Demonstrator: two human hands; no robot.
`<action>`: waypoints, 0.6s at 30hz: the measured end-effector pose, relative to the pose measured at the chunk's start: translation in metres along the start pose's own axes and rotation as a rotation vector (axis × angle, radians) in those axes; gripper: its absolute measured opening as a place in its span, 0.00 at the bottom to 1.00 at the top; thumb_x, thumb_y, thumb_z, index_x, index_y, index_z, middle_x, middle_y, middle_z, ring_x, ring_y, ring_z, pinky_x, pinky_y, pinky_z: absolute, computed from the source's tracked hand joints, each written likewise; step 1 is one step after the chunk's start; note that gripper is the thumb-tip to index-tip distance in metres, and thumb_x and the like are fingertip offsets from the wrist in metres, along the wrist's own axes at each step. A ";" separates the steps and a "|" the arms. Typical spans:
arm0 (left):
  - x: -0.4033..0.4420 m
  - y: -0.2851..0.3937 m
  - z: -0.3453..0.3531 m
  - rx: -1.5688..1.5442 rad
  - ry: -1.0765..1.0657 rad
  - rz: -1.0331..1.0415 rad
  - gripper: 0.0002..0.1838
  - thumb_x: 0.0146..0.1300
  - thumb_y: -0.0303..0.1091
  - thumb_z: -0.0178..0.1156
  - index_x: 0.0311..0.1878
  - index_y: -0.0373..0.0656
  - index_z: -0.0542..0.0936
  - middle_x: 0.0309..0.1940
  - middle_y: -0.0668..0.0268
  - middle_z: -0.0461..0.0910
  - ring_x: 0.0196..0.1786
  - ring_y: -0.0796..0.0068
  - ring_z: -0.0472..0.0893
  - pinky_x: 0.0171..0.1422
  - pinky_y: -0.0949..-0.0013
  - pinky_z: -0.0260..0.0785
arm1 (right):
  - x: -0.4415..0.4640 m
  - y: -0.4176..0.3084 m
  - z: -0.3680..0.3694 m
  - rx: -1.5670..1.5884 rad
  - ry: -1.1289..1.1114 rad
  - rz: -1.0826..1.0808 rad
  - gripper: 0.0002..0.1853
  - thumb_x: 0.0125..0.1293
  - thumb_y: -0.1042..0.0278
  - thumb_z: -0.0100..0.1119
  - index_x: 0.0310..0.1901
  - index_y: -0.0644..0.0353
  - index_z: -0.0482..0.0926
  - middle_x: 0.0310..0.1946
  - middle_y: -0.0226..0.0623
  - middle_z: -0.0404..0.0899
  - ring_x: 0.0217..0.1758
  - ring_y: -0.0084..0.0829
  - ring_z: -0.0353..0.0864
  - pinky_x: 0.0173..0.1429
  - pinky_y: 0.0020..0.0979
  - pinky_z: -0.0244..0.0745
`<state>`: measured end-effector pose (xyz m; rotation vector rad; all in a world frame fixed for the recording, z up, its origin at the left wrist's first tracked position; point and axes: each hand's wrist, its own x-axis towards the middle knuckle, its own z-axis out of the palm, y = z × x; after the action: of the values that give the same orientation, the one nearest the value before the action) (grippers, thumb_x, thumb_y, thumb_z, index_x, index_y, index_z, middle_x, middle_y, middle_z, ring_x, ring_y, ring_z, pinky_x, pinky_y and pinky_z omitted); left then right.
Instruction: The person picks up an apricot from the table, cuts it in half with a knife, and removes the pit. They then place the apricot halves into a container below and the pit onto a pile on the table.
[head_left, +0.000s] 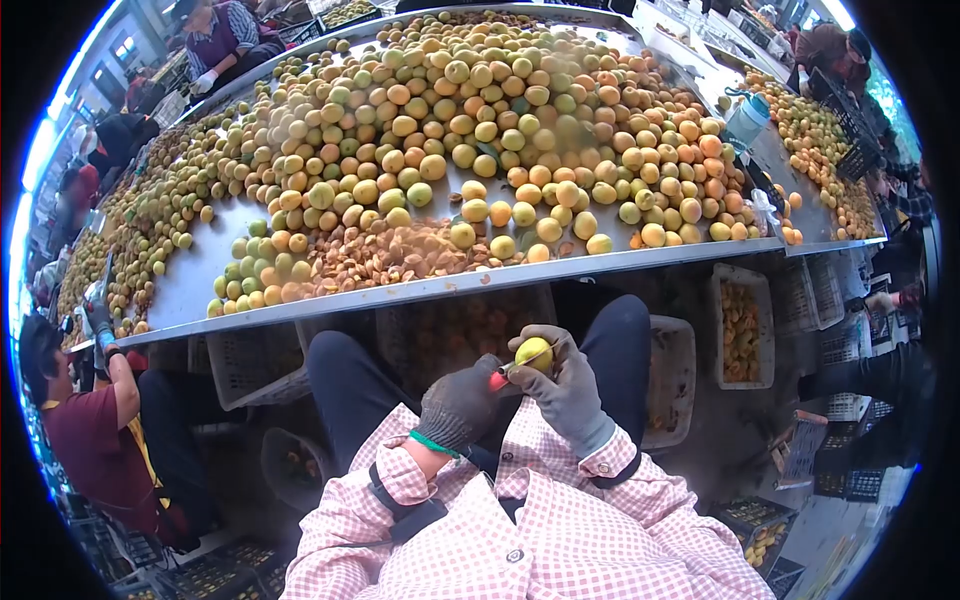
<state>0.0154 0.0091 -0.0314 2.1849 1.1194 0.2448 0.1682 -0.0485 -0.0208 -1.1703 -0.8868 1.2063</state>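
Observation:
Above my lap, my left hand [462, 402], in a dark grey glove, is closed around the red handle of a small knife [499, 380]. Its blade touches a yellow-green fruit [534, 354]. The fruit sits between the gloved fingers of my right hand [565, 385]. Both hands are close together, below the front edge of a metal table [400, 293]. Brown pits or fruit pieces [390, 252] lie near that edge, beside a large heap of yellow, orange and green fruits [430, 115].
Crates [743, 325] with fruit pieces stand below the table, one [668, 380] right of my knee. A person in a dark red shirt [100, 440] works at the left. Other people are behind the table. A blue bottle [746, 118] stands at the right.

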 end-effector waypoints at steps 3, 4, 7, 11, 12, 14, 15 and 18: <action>-0.003 -0.002 0.006 -0.243 0.010 0.048 0.13 0.61 0.42 0.59 0.43 0.45 0.74 0.28 0.50 0.80 0.33 0.52 0.82 0.35 0.54 0.73 | 0.004 -0.007 0.000 -0.015 0.014 -0.085 0.20 0.65 0.64 0.62 0.55 0.60 0.69 0.48 0.34 0.75 0.40 0.22 0.78 0.45 0.23 0.80; -0.001 -0.003 0.004 -0.243 0.011 0.052 0.13 0.61 0.42 0.59 0.43 0.45 0.74 0.28 0.50 0.80 0.33 0.52 0.82 0.35 0.54 0.73 | 0.008 -0.007 -0.005 -0.017 0.015 -0.089 0.20 0.65 0.64 0.62 0.55 0.60 0.69 0.48 0.34 0.75 0.40 0.22 0.78 0.45 0.23 0.80; 0.013 0.006 -0.022 -0.884 0.196 -0.062 0.10 0.59 0.35 0.63 0.41 0.42 0.79 0.33 0.48 0.80 0.37 0.47 0.80 0.40 0.64 0.73 | 0.023 -0.015 -0.020 0.677 0.089 0.175 0.20 0.70 0.56 0.54 0.57 0.58 0.70 0.45 0.31 0.76 0.34 0.19 0.73 0.39 0.19 0.70; 0.054 -0.014 -0.060 -0.057 0.334 -0.126 0.20 0.58 0.43 0.64 0.52 0.47 0.73 0.35 0.49 0.81 0.40 0.44 0.80 0.42 0.54 0.73 | 0.027 -0.022 -0.029 0.893 -0.003 0.214 0.20 0.70 0.51 0.51 0.54 0.59 0.71 0.42 0.32 0.77 0.33 0.24 0.74 0.36 0.25 0.71; 0.067 -0.022 -0.060 0.044 0.363 -0.140 0.27 0.57 0.48 0.64 0.57 0.50 0.70 0.35 0.49 0.82 0.41 0.44 0.81 0.43 0.50 0.72 | 0.029 -0.023 -0.031 0.892 -0.002 0.200 0.20 0.70 0.51 0.51 0.54 0.59 0.71 0.42 0.32 0.77 0.33 0.24 0.74 0.36 0.25 0.71; 0.090 -0.041 -0.061 0.159 0.400 -0.124 0.35 0.55 0.51 0.64 0.65 0.52 0.65 0.42 0.50 0.81 0.42 0.46 0.81 0.44 0.50 0.72 | 0.035 -0.024 -0.036 0.972 -0.002 0.253 0.20 0.70 0.49 0.50 0.49 0.58 0.73 0.37 0.32 0.77 0.30 0.25 0.74 0.33 0.25 0.70; 0.099 -0.044 -0.063 0.194 0.395 -0.126 0.37 0.54 0.53 0.65 0.65 0.52 0.65 0.44 0.51 0.81 0.43 0.48 0.82 0.45 0.50 0.72 | 0.038 -0.034 -0.030 0.911 0.139 0.326 0.19 0.71 0.47 0.48 0.46 0.56 0.73 0.31 0.32 0.75 0.26 0.24 0.72 0.29 0.24 0.67; 0.119 -0.046 -0.069 0.279 0.330 -0.141 0.40 0.53 0.56 0.65 0.66 0.50 0.64 0.46 0.53 0.80 0.43 0.51 0.82 0.44 0.51 0.73 | 0.045 -0.034 -0.033 0.851 0.090 0.355 0.19 0.72 0.47 0.45 0.45 0.55 0.73 0.29 0.31 0.74 0.25 0.23 0.70 0.26 0.21 0.63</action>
<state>0.0285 0.1530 -0.0227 2.3492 1.5651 0.4194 0.2157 -0.0092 0.0020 -0.6731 -0.0380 1.5780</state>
